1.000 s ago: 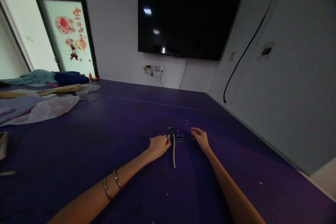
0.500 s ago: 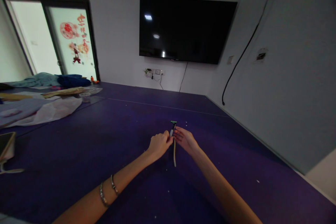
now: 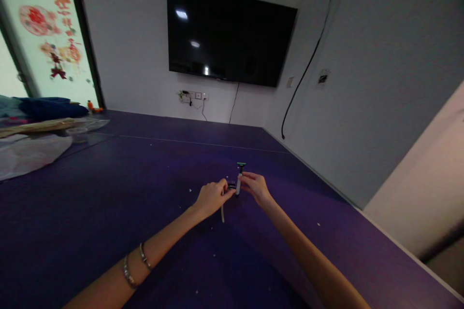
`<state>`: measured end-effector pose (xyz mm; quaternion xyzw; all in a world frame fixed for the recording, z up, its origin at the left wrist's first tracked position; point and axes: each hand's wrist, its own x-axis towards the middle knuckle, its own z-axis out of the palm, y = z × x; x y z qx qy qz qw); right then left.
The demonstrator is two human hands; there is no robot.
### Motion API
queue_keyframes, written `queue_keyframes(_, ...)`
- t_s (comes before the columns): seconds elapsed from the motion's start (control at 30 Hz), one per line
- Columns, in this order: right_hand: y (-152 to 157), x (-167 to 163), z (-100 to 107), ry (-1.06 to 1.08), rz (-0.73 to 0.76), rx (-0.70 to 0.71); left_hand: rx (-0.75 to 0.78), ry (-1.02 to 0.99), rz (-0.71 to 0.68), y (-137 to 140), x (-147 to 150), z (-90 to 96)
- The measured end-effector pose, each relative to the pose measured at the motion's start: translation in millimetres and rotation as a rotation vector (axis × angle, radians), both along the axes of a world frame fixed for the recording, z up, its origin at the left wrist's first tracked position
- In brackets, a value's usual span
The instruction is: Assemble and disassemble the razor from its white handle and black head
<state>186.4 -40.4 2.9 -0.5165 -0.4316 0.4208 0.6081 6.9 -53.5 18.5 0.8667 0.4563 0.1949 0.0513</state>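
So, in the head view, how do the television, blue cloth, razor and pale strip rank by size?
Television
Blue cloth
Razor and pale strip: unsure; the left hand partly covers the strip.

Red characters (image 3: pixel 63 2) ran down the glass door (image 3: pixel 39 70) in 1 column beside a round red emblem (image 3: pixel 36 19), all too blurred to read; no other lettering was legible.

Wide passage over purple counter (image 3: pixel 152 178) beyond razor (image 3: pixel 238 183), blocked between left hand (image 3: pixel 211 198) and right hand (image 3: pixel 256 187) by the same razor, bounded by plastic sheeting (image 3: pixel 36 154) far left, grey wall (image 3: pixel 377 106) right
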Motion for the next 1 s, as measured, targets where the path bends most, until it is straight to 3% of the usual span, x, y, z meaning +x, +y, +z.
queue_keyframes(0.07, 3, 35, -4, -0.303, -0.144, 0.005, -0.031, 0.028, -0.081, 2, -2, -5.6)
queue_keyframes(0.13, 3, 72, -7, -0.405, -0.226, -0.024, -0.074, 0.085, -0.105, 3, -5, -12.4)
queue_keyframes(0.27, -7, 133, -14, -0.605, -0.366, -0.083, -0.154, 0.151, -0.008, 5, -6, -24.0)
queue_keyframes(0.37, -16, 158, -23, -0.752, -0.413, -0.121, -0.161, 0.161, 0.053, 6, -5, -28.5)
queue_keyframes(0.6, -21, 171, -43, -0.985, -0.388, -0.140, -0.152, 0.230, 0.105, 5, 1, -32.7)
queue_keyframes(1.0, -19, 176, -47, -1.189, -0.344, -0.178, -0.168, 0.256, 0.140, 2, 7, -36.1)
